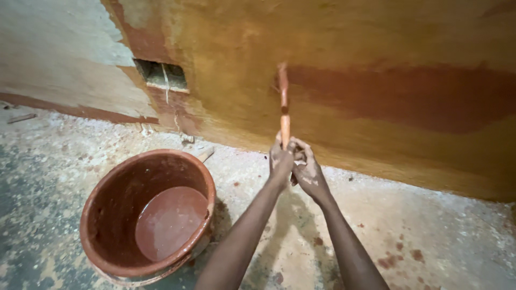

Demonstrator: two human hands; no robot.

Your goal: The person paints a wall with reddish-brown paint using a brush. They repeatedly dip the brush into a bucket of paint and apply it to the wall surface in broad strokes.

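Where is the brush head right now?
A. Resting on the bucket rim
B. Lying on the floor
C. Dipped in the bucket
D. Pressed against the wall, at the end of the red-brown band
D: both hands, left hand and right hand, hold the brush up against the wall, clear of the bucket.

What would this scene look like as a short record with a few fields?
Place: floor beside a wall coated ochre with a red-brown band
Left hand: gripping the brush handle
Right hand: gripping the same handle, touching the left hand
Brush: upright, its tip on the wall at the band's end
Bucket: to the left on the floor, holding red-brown paint
Floor: dusty, spotted with red drips
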